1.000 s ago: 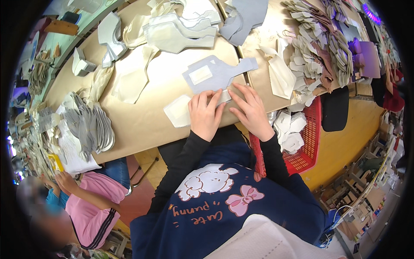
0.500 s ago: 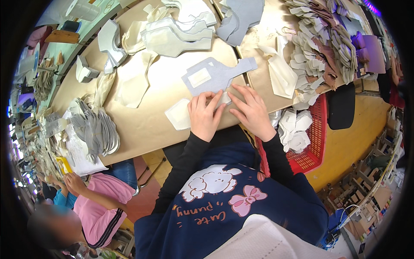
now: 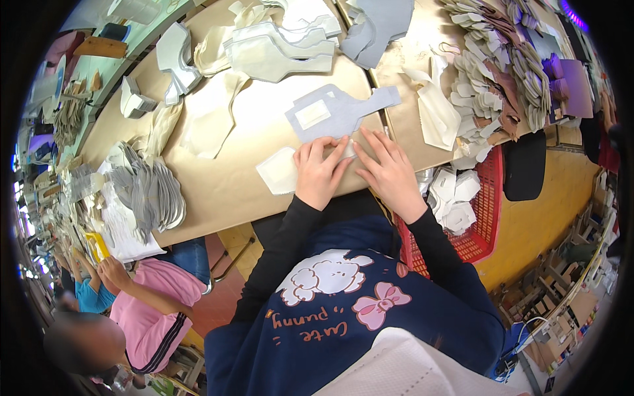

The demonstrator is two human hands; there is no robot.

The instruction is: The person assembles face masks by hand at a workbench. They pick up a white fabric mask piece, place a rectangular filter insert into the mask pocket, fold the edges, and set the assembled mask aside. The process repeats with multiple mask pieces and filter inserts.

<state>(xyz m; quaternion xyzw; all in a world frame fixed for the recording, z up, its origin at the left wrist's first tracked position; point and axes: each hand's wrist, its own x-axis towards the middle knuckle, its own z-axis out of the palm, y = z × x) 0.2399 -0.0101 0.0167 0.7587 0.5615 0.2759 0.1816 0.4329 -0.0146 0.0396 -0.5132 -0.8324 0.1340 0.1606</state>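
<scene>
On the table before me lies a grey cut piece (image 3: 340, 115) with a narrow arm to the right and a pale rectangular patch (image 3: 312, 115) on it. Just below its near edge is a small pale strip (image 3: 349, 151), partly covered by my fingers. My left hand (image 3: 318, 170) holds its left side between thumb and bent fingers. From the other side, my right hand (image 3: 391, 170) rests with fingers stretched and apart, the index tip touching the strip. Beside my left hand lies a loose cream piece (image 3: 278, 171) with an angled outline.
Stacks of pale cut pieces (image 3: 281, 53) and grey pieces (image 3: 376, 30) lie farther back. Grey bundles (image 3: 152, 191) sit at left, more bundles (image 3: 485, 86) at right. A red basket (image 3: 490, 198) holds white pieces. A person in pink (image 3: 155, 303) works at left.
The view has shifted slightly, so the table and its pieces appear a little farther right. Both hands stay at the pale strip with almost the same finger positions.
</scene>
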